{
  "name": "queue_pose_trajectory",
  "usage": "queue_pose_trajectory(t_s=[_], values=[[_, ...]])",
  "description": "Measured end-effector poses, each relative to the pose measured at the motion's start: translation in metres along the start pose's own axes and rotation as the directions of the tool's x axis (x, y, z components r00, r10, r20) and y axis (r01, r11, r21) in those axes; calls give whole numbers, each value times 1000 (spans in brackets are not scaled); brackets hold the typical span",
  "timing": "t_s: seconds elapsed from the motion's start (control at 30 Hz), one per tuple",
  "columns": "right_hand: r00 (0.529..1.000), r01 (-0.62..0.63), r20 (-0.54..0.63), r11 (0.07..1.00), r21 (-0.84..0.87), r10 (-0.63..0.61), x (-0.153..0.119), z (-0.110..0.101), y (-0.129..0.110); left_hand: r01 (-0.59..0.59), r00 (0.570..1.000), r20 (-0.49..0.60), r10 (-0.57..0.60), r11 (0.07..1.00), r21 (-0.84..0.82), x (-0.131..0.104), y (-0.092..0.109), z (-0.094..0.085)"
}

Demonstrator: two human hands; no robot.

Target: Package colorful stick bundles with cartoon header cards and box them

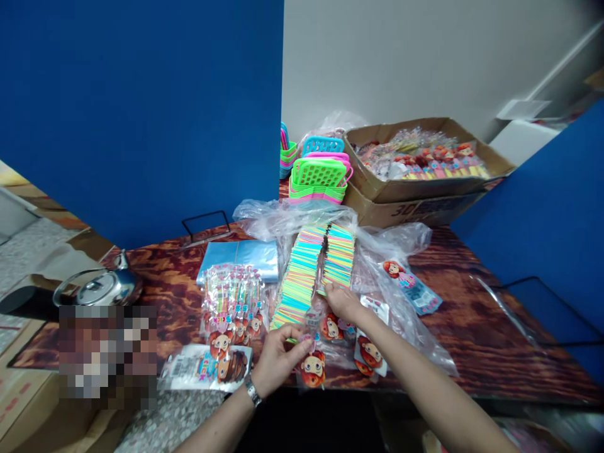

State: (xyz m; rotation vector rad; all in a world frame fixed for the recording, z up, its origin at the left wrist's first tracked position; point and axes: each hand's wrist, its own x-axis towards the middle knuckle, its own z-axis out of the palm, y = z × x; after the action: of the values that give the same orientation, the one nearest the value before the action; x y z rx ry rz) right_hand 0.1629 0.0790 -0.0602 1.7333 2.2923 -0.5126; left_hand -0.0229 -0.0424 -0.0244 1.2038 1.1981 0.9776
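Left hand [279, 357]: mine, thumb and fingers closed on the upper edge of a clear packet [313, 371], its printed head toward me.
Right hand [344, 303]: mine, fingers drawn close together at the near end of the right row [338, 255] of coloured sticks; whether they grip one, I cannot tell.
Left row [299, 270]: beside it, a narrow gap between. Both rows run lengthwise away from me; the single sticks lie crosswise. The right row lies straight ahead of my right hand, the nearer one; the packet's upper edge is just to the near left of that hand.
Filled packets [231, 302]: a pile, left of the left row.
Blue sleeves [245, 257]: flat, behind the pile.
Plastic sheet [302, 214]: crumpled, beyond the rows.
Baskets [319, 173]: nested, farther back.
Carton [425, 189]: open, right of the baskets, more packets inside.
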Motion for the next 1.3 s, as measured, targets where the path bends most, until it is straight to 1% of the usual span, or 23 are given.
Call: queue_pose_trajectory(t_s=[0.1, 0.2, 0.23, 0.3, 0.33, 0.37, 0.43, 0.47, 0.5, 0.53, 0.67, 0.77, 0.87, 0.97, 1.03, 1.1, 1.2, 1.23, 1.3], values=[[999, 27, -46, 993, 115, -22, -4, -3, 1, 19, 1000, 1, -19, 999, -29, 0, -1, -1], [989, 106, -128, 955, 278, -72, -15, -10, 1, 44, 999, 3, -44, 996, -79, 0, -2, -2], [983, 141, -156, 932, 334, -93, -19, -12, 0, 58, 998, 10, -57, 991, -123, -1, -3, -1], [970, 210, -207, 877, 432, -131, -30, -15, -5, 108, 994, 42, -101, 957, -270, -1, -3, 1], [960, 251, -241, 816, 520, -141, -35, -15, -10, 140, 990, 68, -124, 925, -355, -1, -2, 4], [950, 291, -277, 720, 631, -141, -40, -15, -15, 171, 985, 96, -143, 885, -432, -1, -1, 6], [936, 348, -333, 441, 828, -113, -48, -15, -26, 206, 978, 142, -153, 812, -545, -1, 1, 11], [933, 358, -346, 309, 881, -96, -52, -15, -31, 210, 977, 154, -147, 786, -582, -1, 3, 14], [932, 362, -351, 227, 904, -86, -55, -16, -35, 211, 977, 165, -139, 763, -611, -1, 4, 16], [930, 367, -358, 213, 905, -84, -58, -18, -38, 215, 976, 175, -133, 743, -634, -1, 5, 17], [887, 450, -459, 311, 837, -47, -70, -23, -47, 260, 964, 219, -149, 689, -677, -4, 7, 17], [866, 482, -495, 383, 788, -71, -80, -22, -54, 270, 962, 221, -160, 673, -689, -5, 9, 15], [850, 512, -513, 405, 757, -116, -90, -20, -61, 265, 963, 227, -145, 665, -698, -6, 13, 11], [816, 561, -561, 427, 709, -141, -96, -21, -66, 261, 963, 238, -126, 658, -707, -7, 18, 8], [786, 593, -596, 477, 649, -165, -97, -23, -68, 266, 961, 252, -117, 644, -717, -8, 20, 7], [746, 634, -633, 512, 580, -208, -97, -24, -69, 271, 958, 263, -110, 636, -723, -9, 21, 5], [662, 716, -697, 506, 481, -275, -95, -24, -70, 264, 958, 274, -85, 635, -726, -11, 23, 3], [641, 734, -712, 502, 458, -287, -94, -23, -70, 258, 959, 274, -75, 634, -729, -11, 23, 2], [618, 751, -725, 501, 431, -302, -94, -22, -69, 250, 959, 277, -57, 625, -739, -12, 23, 1]])
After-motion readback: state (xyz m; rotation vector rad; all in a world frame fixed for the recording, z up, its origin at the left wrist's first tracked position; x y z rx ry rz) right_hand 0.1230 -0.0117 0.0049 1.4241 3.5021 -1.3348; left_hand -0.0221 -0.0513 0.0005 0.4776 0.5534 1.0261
